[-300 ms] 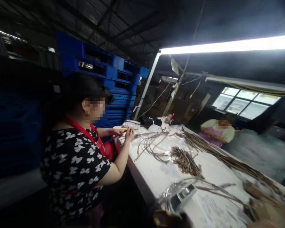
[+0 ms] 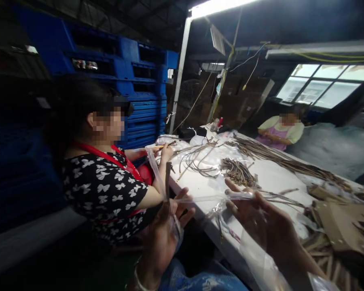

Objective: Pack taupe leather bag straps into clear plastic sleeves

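Note:
My left hand point(image 2: 165, 234) is raised in front of me with fingers curled round a thin brown strap point(image 2: 168, 178) and an edge of a clear plastic bag point(image 2: 200, 199). My right hand point(image 2: 261, 220) is to its right, fingers partly spread, pinching the other edge of the same clear plastic bag, which stretches between both hands and hangs down below the right wrist. Both hands hover over the near edge of the white worktable point(image 2: 269, 178).
A co-worker in a black butterfly-print top point(image 2: 106, 186) sits at my left, handling straps. Another person point(image 2: 280, 129) sits at the far side. Bundles of brown straps point(image 2: 239, 171) and a long row of straps point(image 2: 291, 163) lie on the table. Cardboard pieces point(image 2: 339, 226) lie right; blue pallets point(image 2: 124, 64) behind.
The view dropped and both my hands came up into sight, holding the clear bag and a strap. The co-worker's hands stay at the straps.

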Demonstrator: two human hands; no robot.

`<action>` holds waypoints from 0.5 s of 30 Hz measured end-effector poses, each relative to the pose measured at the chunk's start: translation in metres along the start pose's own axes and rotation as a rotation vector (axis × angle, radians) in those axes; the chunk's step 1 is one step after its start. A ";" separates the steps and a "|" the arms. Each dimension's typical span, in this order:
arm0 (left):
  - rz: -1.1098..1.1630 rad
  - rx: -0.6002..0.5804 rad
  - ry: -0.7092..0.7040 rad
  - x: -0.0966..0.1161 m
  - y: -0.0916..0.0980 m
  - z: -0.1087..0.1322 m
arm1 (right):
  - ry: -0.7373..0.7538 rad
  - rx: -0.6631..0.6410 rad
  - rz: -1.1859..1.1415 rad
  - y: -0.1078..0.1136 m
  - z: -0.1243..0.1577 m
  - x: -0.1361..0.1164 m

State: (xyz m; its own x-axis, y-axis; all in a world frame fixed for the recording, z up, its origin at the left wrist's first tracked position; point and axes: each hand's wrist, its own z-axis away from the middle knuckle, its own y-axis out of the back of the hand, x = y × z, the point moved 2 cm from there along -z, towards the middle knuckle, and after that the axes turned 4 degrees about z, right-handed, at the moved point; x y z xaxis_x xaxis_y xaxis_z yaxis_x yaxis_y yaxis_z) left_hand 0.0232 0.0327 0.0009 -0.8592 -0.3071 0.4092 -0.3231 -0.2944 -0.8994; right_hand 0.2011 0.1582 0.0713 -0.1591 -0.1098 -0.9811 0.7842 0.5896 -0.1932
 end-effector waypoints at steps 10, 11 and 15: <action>0.207 0.106 0.279 -0.045 -0.015 0.004 | -0.347 0.191 -0.760 -0.016 0.032 0.063; 0.172 0.112 0.389 -0.046 -0.011 0.017 | -0.422 0.168 -0.780 -0.015 0.045 0.066; 0.067 0.259 0.614 -0.014 0.020 0.071 | -0.525 0.117 -0.637 0.011 0.084 0.068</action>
State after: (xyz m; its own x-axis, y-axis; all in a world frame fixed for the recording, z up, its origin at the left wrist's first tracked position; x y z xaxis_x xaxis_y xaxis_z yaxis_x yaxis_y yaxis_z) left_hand 0.0563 -0.0330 -0.0121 -0.9686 0.2158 0.1231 -0.2212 -0.5239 -0.8226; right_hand 0.2492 0.0903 0.0015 -0.3155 -0.7701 -0.5545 0.7006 0.2051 -0.6835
